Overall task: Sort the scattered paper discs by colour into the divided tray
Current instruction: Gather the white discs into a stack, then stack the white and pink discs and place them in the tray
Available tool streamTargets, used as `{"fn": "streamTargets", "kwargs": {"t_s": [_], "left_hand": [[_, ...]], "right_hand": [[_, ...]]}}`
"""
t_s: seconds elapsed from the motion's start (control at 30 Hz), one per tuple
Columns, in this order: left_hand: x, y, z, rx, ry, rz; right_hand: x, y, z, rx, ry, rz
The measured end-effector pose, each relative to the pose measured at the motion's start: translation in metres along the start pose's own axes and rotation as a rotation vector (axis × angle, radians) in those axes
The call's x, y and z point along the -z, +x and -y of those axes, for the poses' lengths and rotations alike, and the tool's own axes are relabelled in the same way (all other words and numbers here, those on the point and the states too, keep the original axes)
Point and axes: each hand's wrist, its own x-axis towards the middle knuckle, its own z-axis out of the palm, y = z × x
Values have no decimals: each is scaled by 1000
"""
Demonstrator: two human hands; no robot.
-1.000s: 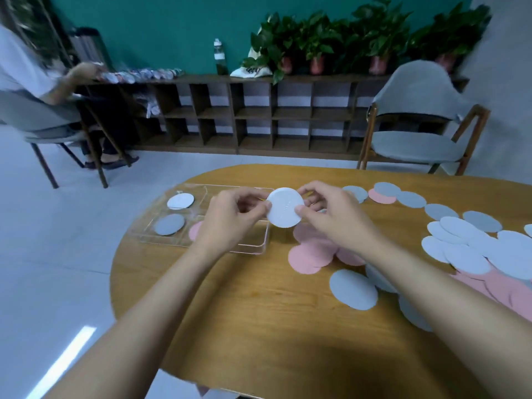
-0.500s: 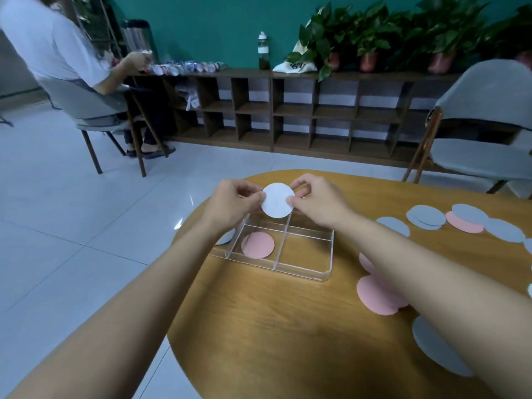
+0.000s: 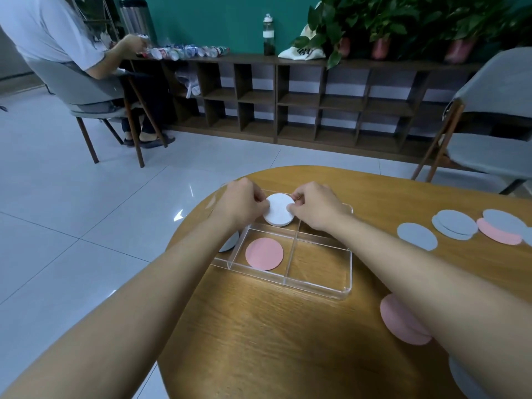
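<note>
A white paper disc (image 3: pixel 278 209) is pinched at its edges by my left hand (image 3: pixel 244 203) and my right hand (image 3: pixel 316 205), just above the far row of the clear divided tray (image 3: pixel 347 272). A pink disc (image 3: pixel 264 253) lies flat in a near compartment. A grey disc (image 3: pixel 231 242) shows in the compartment to its left, mostly hidden by my left forearm. The near right compartment holds nothing. Loose grey discs (image 3: pixel 416 236) and pink discs (image 3: pixel 403 323) lie on the wooden table (image 3: pixel 259 341) to the right.
More overlapping grey and pink discs (image 3: pixel 489 228) sit at the table's far right. A grey chair (image 3: pixel 489 139) stands behind the table. A seated person (image 3: pixel 57 53) is at the far left beside a low shelf (image 3: pixel 316 105) with plants and a bottle.
Both hands have lowered the white disc toward the far part of the tray. The view has swung left, so the tray sits nearer the middle and fewer loose discs show.
</note>
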Motion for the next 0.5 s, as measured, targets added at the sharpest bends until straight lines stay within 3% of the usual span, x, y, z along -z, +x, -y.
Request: {"fn": "streamTargets", "kwargs": {"t_s": [0.27,0.37,0.5], "left_hand": [[-3,-9,-3,-70,103,-80],[3,-18,-12,-111,52,-139],[14,-40,-47,-246,56,-58]], "right_hand": [[-6,-9,-2,27,-99,-83],[11,-26,-4,84,-55,-153],[43,-61,-19,114,86,-158]]}}
